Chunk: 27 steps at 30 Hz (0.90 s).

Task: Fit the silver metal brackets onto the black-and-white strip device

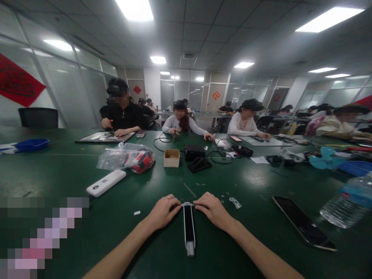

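Note:
A long, narrow device [189, 226] with a light grey frame and a dark middle lies on the green table, pointing toward me; its exact kind I cannot tell. A short metal piece sticks out on each side of its far end. My left hand [164, 211] pinches the left piece between thumb and fingers. From the other side, my right hand [214, 211] pinches the right piece. Right of my right hand lie a small metal bracket [235, 202] and several tiny rings. A small white scrap [137, 213] rests left of my left hand.
Toward the back are a white power bank [106, 183], a plastic bag [113, 157] with red-black contents, a small cardboard box [171, 158] and a black box [194, 152]. A phone [303, 223] and water bottle [347, 201] lie right. People work across the table [162, 186].

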Motion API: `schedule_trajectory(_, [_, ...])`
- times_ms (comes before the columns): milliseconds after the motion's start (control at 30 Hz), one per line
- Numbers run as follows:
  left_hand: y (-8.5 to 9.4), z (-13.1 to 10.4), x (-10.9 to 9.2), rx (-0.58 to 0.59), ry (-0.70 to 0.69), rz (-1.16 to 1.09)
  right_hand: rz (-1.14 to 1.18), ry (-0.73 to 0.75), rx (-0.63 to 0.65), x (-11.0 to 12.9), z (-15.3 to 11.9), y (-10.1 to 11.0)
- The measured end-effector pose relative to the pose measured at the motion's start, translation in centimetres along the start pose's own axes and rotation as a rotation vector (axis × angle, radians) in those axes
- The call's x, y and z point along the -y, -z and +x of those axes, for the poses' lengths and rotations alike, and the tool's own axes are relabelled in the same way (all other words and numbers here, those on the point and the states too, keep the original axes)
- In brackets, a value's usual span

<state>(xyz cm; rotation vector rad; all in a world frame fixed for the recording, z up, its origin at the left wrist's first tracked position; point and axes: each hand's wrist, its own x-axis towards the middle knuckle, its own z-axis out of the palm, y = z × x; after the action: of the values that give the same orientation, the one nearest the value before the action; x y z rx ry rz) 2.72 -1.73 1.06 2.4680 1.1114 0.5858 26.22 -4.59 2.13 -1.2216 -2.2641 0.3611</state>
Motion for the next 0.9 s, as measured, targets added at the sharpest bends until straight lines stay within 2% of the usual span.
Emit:
schedule_trajectory(400, [0.08,0.05,0.0,-0.001,-0.01,0.004,0.026,-0.009,-0.056,-0.26,-0.02,-0.42])
schedule_trajectory(700, [0.07,0.13,-0.07,0.007,-0.029,0.009,0.088,-0.192,-0.07,0.34,-0.02,-0.52])
schedule_trajectory(900, [0.01,0.15,0.02,0.011,-0.028,0.015,0.116,-0.206,-0.073,0.6,-0.02,-0.37])
